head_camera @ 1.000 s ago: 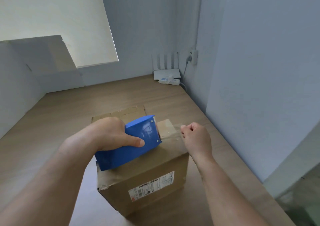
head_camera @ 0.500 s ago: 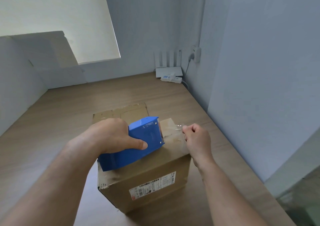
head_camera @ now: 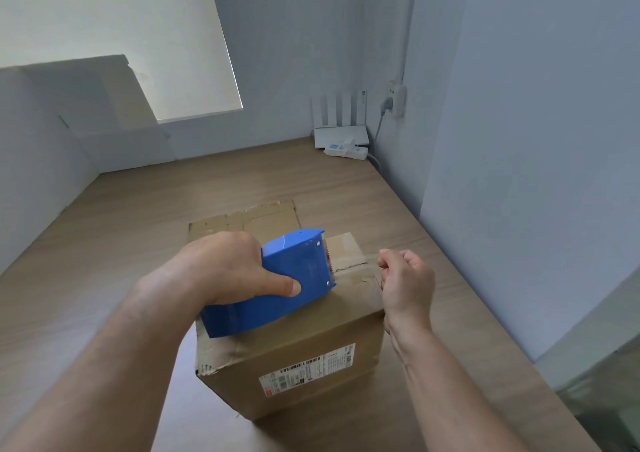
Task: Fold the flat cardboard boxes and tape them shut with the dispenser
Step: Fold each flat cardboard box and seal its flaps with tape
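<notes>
A folded brown cardboard box (head_camera: pixel 294 358) with a shipping label on its near side stands on the wooden table. My left hand (head_camera: pixel 225 271) grips a blue tape dispenser (head_camera: pixel 277 285) that rests on the box top, its toothed end pointing right. My right hand (head_camera: pixel 405 285) sits at the box's right top edge, fingers curled and pinching the end of clear tape drawn from the dispenser across the seam. One flap (head_camera: pixel 263 216) lies open behind the box.
Flat cardboard (head_camera: pixel 104 112) leans against the left wall at the back. A white router (head_camera: pixel 341 133) and a power strip (head_camera: pixel 346 150) sit in the far right corner under a wall plug. Walls close in on the right; the table edge runs near right.
My right hand has drawn the tape end a little further right and down over the box's right edge. The dispenser has stayed on the box top; the view shifted slightly.
</notes>
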`<state>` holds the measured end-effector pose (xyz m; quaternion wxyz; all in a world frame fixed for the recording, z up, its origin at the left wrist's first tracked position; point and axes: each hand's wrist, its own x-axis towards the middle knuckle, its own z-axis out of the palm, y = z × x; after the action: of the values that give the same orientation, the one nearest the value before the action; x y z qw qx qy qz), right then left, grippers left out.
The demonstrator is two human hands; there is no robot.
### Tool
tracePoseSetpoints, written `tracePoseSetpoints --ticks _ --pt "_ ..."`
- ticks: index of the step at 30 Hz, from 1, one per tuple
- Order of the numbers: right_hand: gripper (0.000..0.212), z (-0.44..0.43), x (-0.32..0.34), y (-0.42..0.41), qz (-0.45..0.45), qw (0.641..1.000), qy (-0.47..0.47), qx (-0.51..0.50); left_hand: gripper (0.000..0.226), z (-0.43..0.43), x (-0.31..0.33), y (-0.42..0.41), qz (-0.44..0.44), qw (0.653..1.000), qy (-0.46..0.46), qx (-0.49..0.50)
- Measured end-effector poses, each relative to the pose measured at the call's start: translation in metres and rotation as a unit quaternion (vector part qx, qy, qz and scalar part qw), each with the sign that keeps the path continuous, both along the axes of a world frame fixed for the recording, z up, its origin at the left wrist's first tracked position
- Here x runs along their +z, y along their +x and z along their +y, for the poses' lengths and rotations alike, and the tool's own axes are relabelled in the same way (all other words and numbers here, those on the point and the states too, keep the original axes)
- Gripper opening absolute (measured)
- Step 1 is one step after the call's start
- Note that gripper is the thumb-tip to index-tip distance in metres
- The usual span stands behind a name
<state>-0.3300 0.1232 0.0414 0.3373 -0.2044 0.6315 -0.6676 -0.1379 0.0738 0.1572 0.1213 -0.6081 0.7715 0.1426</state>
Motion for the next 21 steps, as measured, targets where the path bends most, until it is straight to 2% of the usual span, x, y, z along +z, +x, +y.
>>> tracePoseSetpoints --ticks 9,16,21 --pt "0.010 -0.012 -0.006 -0.005 -0.020 0.995 0.088 0.038 0.055 0.007 0.010 -0.015 -0.033 0.999 -0.020 0.000" --pt "0.020 -0.006 -0.001 -0.008 -0.030 0.977 0.127 0.168 0.055 0.003 0.006 -0.009 -0.003 0.999 0.013 0.038" --pt "0.030 -0.014 -0.008 -0.016 0.000 0.970 0.172 0.172 0.054 0.002 0.005 -0.008 0.005 0.999 0.011 0.045"
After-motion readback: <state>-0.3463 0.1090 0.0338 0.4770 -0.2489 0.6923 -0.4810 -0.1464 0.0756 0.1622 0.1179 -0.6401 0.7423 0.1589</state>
